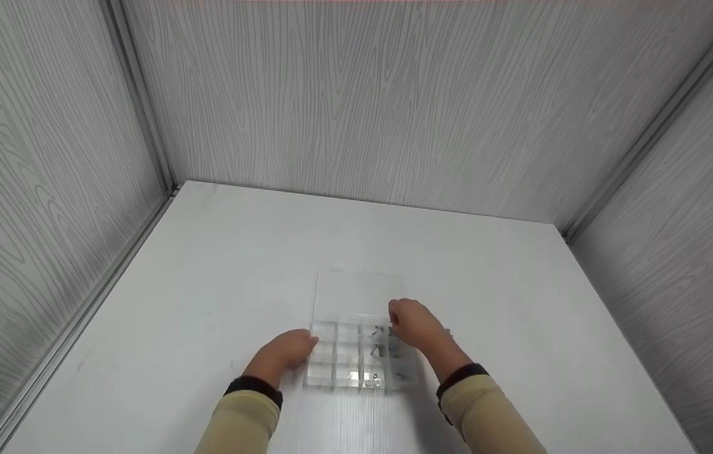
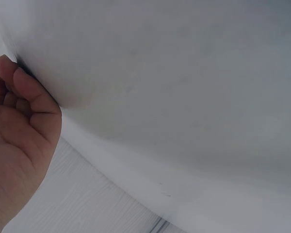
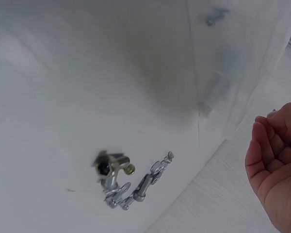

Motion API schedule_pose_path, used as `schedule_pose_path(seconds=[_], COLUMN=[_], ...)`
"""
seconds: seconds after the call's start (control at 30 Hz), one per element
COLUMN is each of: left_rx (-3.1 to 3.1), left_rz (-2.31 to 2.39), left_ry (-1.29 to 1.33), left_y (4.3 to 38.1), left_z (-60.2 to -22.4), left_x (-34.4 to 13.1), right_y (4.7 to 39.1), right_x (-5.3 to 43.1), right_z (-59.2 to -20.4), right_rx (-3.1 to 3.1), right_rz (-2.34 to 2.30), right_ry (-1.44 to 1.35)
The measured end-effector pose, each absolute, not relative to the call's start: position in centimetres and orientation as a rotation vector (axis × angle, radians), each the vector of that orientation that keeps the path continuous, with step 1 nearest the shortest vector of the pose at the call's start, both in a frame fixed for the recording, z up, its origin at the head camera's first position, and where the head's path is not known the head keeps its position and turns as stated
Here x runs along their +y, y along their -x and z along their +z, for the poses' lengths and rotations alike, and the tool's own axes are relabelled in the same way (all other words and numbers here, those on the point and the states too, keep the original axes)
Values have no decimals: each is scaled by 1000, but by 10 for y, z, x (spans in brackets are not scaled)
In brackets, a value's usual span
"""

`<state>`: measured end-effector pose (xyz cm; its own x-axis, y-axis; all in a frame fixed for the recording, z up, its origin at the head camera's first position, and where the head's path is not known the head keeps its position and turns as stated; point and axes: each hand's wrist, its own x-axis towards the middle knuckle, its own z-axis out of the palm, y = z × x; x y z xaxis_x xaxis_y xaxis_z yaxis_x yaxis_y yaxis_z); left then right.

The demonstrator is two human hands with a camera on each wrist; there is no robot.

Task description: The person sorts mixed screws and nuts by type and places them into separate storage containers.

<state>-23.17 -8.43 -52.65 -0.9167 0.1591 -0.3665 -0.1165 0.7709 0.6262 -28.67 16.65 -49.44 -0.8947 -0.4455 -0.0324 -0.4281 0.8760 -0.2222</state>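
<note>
Found the clear compartment box [image 1: 348,352] reaching from left fingers [image 2: 31,91], curled gripping its edge, to beneath right fingers [image 3: 256,162], pinched together (could not tell on what); judged light, stiff, slick, best held by side walls; spotted hard screws [image 3: 143,188] near right fingers, best pinched lengthwise.

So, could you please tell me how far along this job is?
Done: the lid is open, and small metal parts lie in the right side of the clear box. In hand: the right hand is at the box's back-right corner; whether it pinches anything is unclear. The left hand is at the left edge. Remaining: loose bolts on the table probably need placing.
</note>
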Motion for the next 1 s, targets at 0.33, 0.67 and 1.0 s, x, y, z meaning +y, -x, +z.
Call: schedule_pose_path(seconds=[0.33,0.67,1.0], left_rx=[2558,2564,2557], left_rz=[972,928,958], left_ry=[-21,-77,-63], left_y=[230,232,232], left_z=[-525,-528,-528], left_x=[-85,-86,-86], right_y=[281,286,302], right_x=[148,163,215], right_z=[-499,-500,-499], right_rx=[2983,3000,3026], right_rz=[-302,-355,-340], right_ry=[945,845,449])
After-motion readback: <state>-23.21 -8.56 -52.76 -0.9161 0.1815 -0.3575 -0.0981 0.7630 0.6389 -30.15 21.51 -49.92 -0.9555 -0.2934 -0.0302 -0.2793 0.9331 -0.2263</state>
